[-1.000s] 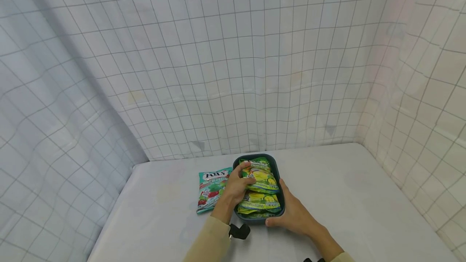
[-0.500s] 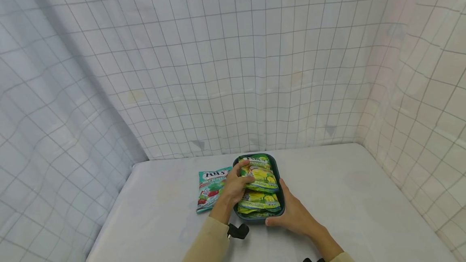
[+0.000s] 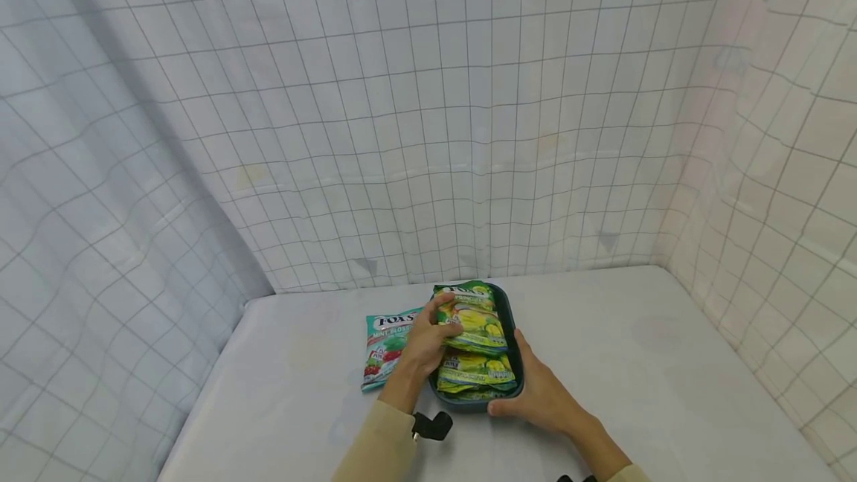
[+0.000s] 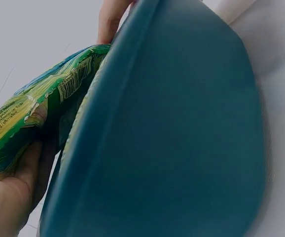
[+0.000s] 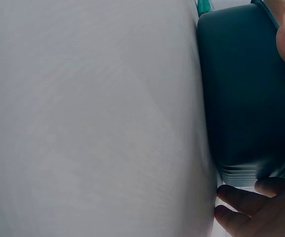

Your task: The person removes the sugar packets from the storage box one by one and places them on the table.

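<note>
In the head view, my left hand (image 3: 423, 339) grips the left side of a green and yellow FOX'S candy bag (image 3: 477, 322). That bag overhangs the left rim of a dark teal plastic container (image 3: 463, 405); in the left wrist view the candy bag (image 4: 44, 103) stands partly above the container's rim. Under it, another yellow-green candy bag (image 3: 478, 372) lies inside the container. My right hand (image 3: 541, 393) holds the container's near right corner, thumb along the front and fingers along the right side. The right wrist view shows its thumb and fingertips against the container (image 5: 246, 94).
A turquoise FOX'S Mint Blossom bag (image 3: 384, 352) lies flat on the white table (image 3: 288, 393), left of the container and partly behind my left hand. White grid-patterned cloth (image 3: 462, 132) hangs behind the table and at both sides.
My left hand has shifted slightly left, pulling the top candy bag up and left over the container's rim. The right hand and container have stayed in place.
</note>
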Demonstrator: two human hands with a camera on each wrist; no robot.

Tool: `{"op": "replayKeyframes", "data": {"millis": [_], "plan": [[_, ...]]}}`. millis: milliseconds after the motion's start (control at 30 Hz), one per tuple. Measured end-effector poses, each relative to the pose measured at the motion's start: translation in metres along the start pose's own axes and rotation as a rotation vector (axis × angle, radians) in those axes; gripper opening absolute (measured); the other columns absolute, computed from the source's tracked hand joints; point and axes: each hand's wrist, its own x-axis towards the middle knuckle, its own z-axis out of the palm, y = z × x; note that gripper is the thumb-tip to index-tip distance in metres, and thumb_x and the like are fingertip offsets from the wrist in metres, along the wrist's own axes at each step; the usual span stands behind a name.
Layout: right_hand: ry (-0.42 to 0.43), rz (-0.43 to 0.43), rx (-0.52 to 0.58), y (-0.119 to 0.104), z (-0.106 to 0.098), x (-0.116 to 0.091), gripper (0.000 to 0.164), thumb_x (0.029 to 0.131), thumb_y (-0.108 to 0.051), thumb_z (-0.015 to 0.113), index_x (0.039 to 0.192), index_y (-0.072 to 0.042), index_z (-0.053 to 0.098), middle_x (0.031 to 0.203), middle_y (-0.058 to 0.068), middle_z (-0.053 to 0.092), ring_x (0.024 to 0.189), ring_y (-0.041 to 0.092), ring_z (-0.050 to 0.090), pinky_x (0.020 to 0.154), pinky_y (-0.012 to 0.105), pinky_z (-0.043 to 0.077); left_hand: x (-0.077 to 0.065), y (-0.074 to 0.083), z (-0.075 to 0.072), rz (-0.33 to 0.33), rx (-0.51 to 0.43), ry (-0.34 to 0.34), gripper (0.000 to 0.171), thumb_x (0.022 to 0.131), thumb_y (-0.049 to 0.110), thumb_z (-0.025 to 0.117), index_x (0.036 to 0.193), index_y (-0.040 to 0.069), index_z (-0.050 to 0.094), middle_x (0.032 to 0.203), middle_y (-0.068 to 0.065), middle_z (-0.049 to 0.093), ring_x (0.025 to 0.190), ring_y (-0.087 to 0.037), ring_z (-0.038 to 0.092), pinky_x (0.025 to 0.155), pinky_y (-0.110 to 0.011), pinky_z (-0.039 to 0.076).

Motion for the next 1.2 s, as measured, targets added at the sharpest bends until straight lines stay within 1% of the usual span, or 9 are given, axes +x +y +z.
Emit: {"op": "replayKeyframes", "data": {"millis": [267,567,733,833,900,967,1000,1067,1200], "plan": [[0.001,-0.008,-0.011,0.001,-0.001,0.0,0.138,0.069,-0.056,0.09,0.165,-0.013,0.001,0.168,0.014,0.014,0.15,0.037,0.024,0.114,0.062,0.029,-0.004,0.004,-0.007,0.009,-0.032,-0.016,0.063,0.092,-0.014,0.062,0.15,0.002,0.044,0.139,-0.023,0.047,0.099,-0.022,0.058,0.076,-0.031,0.051],[-0.005,-0.014,-0.018,0.002,0.0,-0.001,0.14,0.069,-0.059,0.089,0.165,-0.012,-0.002,0.169,0.014,0.013,0.15,0.039,0.024,0.114,0.062,0.028,-0.007,0.007,-0.022,0.008,-0.097,-0.056,0.064,0.092,-0.014,0.062,0.151,0.005,0.045,0.15,-0.022,0.038,0.103,-0.024,0.058,0.076,-0.034,0.051],[-0.002,-0.024,-0.017,0.001,-0.001,-0.001,0.139,0.069,-0.056,0.09,0.165,-0.012,-0.001,0.169,0.013,0.012,0.151,0.037,0.022,0.115,0.061,0.027,-0.008,0.011,-0.029,0.021,-0.099,-0.068,0.063,0.093,-0.013,0.061,0.151,0.004,0.044,0.161,-0.023,0.023,0.114,-0.033,0.049,0.077,-0.036,0.046],[-0.006,-0.038,-0.012,0.001,-0.002,0.0,0.138,0.07,-0.053,0.091,0.165,-0.015,-0.001,0.169,0.01,0.012,0.152,0.033,0.02,0.116,0.059,0.027,-0.01,0.014,-0.034,0.013,-0.1,-0.057,0.064,0.093,-0.012,0.061,0.152,0.003,0.042,0.165,-0.024,0.007,0.135,-0.042,0.035,0.085,-0.041,0.044],[-0.003,-0.053,-0.008,0.0,-0.003,0.001,0.138,0.07,-0.052,0.091,0.165,-0.017,-0.001,0.169,0.009,0.012,0.152,0.032,0.02,0.117,0.058,0.026,-0.011,0.017,-0.037,0.008,-0.097,-0.052,0.064,0.094,-0.012,0.06,0.153,0.004,0.041,0.166,-0.024,0.001,0.141,-0.046,0.027,0.087,-0.044,0.044],[0.003,-0.056,-0.01,0.0,-0.004,0.002,0.138,0.069,-0.053,0.092,0.165,-0.018,-0.001,0.169,0.008,0.012,0.152,0.031,0.02,0.117,0.058,0.026,-0.012,0.021,-0.039,0.006,-0.102,-0.05,0.065,0.095,-0.011,0.06,0.154,0.005,0.039,0.166,-0.024,0.003,0.141,-0.046,0.029,0.088,-0.045,0.045],[0.006,-0.058,-0.008,0.0,-0.004,0.003,0.139,0.069,-0.053,0.092,0.165,-0.018,-0.001,0.169,0.008,0.012,0.152,0.031,0.02,0.117,0.058,0.026,-0.013,0.022,-0.041,0.005,-0.111,-0.047,0.065,0.095,-0.012,0.059,0.154,0.005,0.039,0.165,-0.023,0.006,0.134,-0.043,0.037,0.085,-0.044,0.046],[0.008,-0.053,-0.007,0.0,-0.004,0.002,0.139,0.068,-0.054,0.092,0.165,-0.017,-0.001,0.169,0.009,0.012,0.152,0.033,0.02,0.117,0.059,0.026,-0.014,0.023,-0.044,0.01,-0.134,-0.046,0.066,0.095,-0.013,0.059,0.154,0.006,0.038,0.161,-0.023,0.02,0.121,-0.036,0.05,0.079,-0.038,0.049],[-0.001,-0.018,-0.009,0.002,-0.002,0.0,0.141,0.067,-0.058,0.09,0.165,-0.013,-0.001,0.169,0.011,0.012,0.152,0.034,0.02,0.117,0.059,0.025,-0.02,0.022,-0.051,0.023,-0.185,-0.035,0.069,0.093,-0.017,0.057,0.155,0.005,0.036,0.144,-0.017,0.044,0.101,-0.021,0.061,0.073,-0.03,0.054]]}}
